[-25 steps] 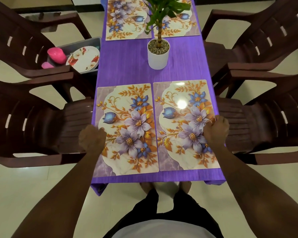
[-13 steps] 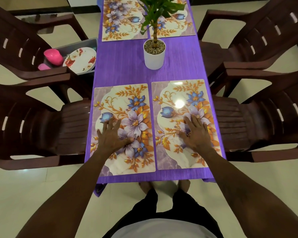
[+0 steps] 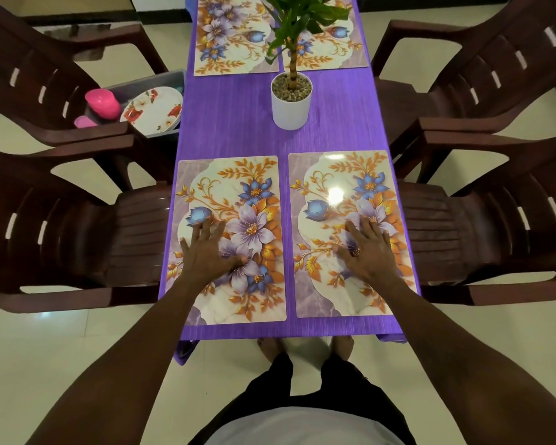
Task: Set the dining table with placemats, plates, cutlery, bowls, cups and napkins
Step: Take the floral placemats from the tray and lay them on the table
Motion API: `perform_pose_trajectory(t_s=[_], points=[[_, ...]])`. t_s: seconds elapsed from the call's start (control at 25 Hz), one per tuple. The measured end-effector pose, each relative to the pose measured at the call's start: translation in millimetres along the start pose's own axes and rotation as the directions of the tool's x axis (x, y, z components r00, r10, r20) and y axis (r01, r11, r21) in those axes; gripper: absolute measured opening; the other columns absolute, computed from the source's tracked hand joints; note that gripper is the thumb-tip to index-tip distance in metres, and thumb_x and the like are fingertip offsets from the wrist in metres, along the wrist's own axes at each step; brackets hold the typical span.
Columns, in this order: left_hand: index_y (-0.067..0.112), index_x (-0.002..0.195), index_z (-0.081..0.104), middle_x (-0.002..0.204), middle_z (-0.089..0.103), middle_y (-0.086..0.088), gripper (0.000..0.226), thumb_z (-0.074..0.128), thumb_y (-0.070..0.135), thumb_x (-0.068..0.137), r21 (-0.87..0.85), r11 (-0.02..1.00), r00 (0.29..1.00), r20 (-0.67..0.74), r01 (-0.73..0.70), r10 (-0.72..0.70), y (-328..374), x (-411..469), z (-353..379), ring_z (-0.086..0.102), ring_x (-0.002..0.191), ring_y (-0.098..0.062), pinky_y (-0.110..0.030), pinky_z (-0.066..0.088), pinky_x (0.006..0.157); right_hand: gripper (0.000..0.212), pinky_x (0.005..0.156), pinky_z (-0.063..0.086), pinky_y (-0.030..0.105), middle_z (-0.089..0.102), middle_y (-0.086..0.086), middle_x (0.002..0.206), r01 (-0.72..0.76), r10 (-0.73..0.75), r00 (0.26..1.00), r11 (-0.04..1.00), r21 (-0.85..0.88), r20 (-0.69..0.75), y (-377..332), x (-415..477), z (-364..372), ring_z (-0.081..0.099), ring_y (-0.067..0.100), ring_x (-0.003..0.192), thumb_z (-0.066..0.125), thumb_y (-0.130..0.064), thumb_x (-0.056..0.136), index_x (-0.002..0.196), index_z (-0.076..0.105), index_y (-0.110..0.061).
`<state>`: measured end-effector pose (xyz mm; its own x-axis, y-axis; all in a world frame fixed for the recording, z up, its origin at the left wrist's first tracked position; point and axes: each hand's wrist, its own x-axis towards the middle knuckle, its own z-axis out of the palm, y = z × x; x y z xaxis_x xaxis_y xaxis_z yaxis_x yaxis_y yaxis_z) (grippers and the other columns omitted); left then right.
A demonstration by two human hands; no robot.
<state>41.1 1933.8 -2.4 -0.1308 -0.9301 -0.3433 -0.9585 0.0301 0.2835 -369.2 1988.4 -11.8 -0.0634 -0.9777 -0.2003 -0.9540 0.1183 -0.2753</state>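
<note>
left placemat (image 3: pixel 228 194): on purple desk (image 3: pixel 231 123), near side of potted plant (image 3: pixel 291 101)
right placemat (image 3: pixel 341 175): just beside it
left hand (image 3: pixel 206 252): grip apart, flat on left placemat
right hand (image 3: pixel 369 252): same, on right placemat
plates (image 3: pixel 153 112): in bin (image 3: pixel 170 77) left of plant

The left hand (image 3: pixel 206 253) lies flat on the left placemat (image 3: pixel 228 178), right hand (image 3: pixel 369 252) on the right placemat (image 3: pixel 331 170), seemingly pressing.

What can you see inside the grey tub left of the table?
Flowered plates and a pink cup show in the tub. A second pink piece is partly hidden by the chair arm; anything beneath is covered.
</note>
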Motion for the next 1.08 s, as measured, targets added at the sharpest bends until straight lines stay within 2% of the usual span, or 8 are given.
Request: perform_pose_trajectory(t_s=[0.24,0.56,0.84,1.08], points=[[0.029,0.162,0.019,0.172,0.006,-0.004,0.123,0.042,0.098,0.063,-0.015,1.0,1.0,-0.001,0.001,-0.001,1.8,-2.1,-2.0,0.003,0.158,-0.034,-0.073,0.009,0.117,0.082,0.124,0.014,0.057,0.023,0.009,0.169,0.005,-0.005,1.0,1.0,-0.004,-0.01,-2.0,-2.5,-1.1,0.015,0.033,0.158,0.038,-0.076,0.091,0.16,0.03,-0.033],[0.028,0.162,0.021,0.172,0.006,-0.004,0.135,0.02,0.109,0.054,-0.023,1.0,1.0,-0.013,-0.008,0.008,-0.1,-5.1,0.3,0.002,0.158,-0.034,-0.073,0.009,0.117,0.085,0.124,0.015,0.059,0.025,0.01,0.169,-0.016,0.018,0.998,0.999,0.046,-0.055,-6.5,-5.4,1.7,0.017,0.033,0.157,0.035,-0.078,0.089,0.159,0.035,-0.031],[0.029,0.161,0.023,0.172,0.008,-0.004,0.135,0.024,0.109,0.053,-0.023,1.0,1.0,-0.01,-0.012,0.012,-1.3,-4.2,-2.6,0.005,0.158,-0.034,-0.073,0.011,0.116,0.083,0.124,0.013,0.058,0.02,0.009,0.17,-0.014,0.014,1.0,1.0,0.024,-0.009,-3.5,-4.2,-0.7,0.013,0.032,0.158,0.035,-0.077,0.09,0.16,0.03,-0.033],[0.028,0.162,0.021,0.172,0.007,-0.005,0.119,0.052,0.094,0.068,-0.003,1.0,1.0,0.0,-0.006,0.006,-0.6,-4.2,-4.4,0.004,0.158,-0.034,-0.072,0.011,0.117,0.083,0.125,0.013,0.058,0.018,0.007,0.171,-0.004,0.004,1.0,1.0,0.016,0.009,-1.0,-3.6,0.6,0.012,0.031,0.158,0.032,-0.079,0.09,0.16,0.028,-0.035]])
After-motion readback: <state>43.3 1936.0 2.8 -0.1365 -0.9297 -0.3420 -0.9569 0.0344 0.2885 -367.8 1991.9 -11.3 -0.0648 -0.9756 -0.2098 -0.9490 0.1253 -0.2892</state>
